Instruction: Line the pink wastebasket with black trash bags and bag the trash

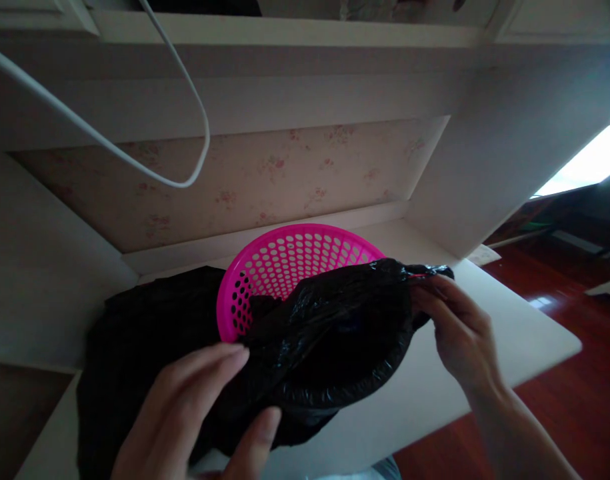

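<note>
Head view shows a round pink basket point(285, 267) in the middle of the frame. It is hard plastic, full of little round holes, and it sits tipped up on a smooth white desk point(509, 333). A black bag point(335, 327) is pulled over the front half of the basket. The bag is thin, shiny and crinkly, with a rolled edge along the bottom. The left hand point(195, 413), at the lower left, has the bag between its thumb and flat fingers, partly closed. The right hand point(459, 327), at the right, pinches the bag's bunched corner with its fingertips. A soft dark cloth point(139, 333) lies at the left, behind the basket. A thin white cord point(185, 87) curves across the upper left. Flowery wallpaper point(259, 180) covers the back wall.
</note>
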`<state>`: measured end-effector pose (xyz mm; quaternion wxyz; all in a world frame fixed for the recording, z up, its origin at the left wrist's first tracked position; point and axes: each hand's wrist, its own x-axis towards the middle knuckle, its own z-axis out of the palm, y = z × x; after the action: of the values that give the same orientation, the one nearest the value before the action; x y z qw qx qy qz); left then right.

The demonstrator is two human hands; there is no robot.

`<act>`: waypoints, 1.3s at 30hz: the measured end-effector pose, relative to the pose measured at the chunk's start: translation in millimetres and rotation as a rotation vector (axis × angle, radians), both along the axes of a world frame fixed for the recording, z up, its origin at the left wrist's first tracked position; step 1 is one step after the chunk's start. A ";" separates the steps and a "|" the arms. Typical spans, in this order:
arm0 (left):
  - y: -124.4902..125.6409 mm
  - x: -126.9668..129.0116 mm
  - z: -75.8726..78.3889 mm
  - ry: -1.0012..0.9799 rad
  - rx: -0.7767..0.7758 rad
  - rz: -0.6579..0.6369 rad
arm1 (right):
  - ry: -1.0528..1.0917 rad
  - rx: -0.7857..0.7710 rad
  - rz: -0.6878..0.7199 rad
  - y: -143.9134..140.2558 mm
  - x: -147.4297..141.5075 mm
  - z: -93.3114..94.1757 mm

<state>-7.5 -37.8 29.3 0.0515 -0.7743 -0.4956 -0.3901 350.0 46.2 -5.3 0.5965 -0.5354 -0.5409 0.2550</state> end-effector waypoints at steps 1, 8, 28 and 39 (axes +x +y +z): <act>7.7 9.9 5.8 0.064 -0.001 0.044 | -0.019 0.003 0.008 2.7 -2.8 3.5; 37.4 19.4 23.3 0.089 -0.025 0.129 | -0.510 0.059 0.042 14.1 -12.7 37.2; 88.8 -27.6 18.0 -0.573 -0.639 0.205 | -1.478 -0.061 -0.046 84.9 -37.3 101.9; 133.0 -33.2 1.3 -1.520 -0.859 0.105 | -1.140 -0.219 0.150 136.6 -33.8 77.5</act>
<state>-40.8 95.2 30.6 -0.5710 -0.2330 -0.5349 -0.5775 316.2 182.8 72.2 0.1328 -0.6069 -0.7833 0.0226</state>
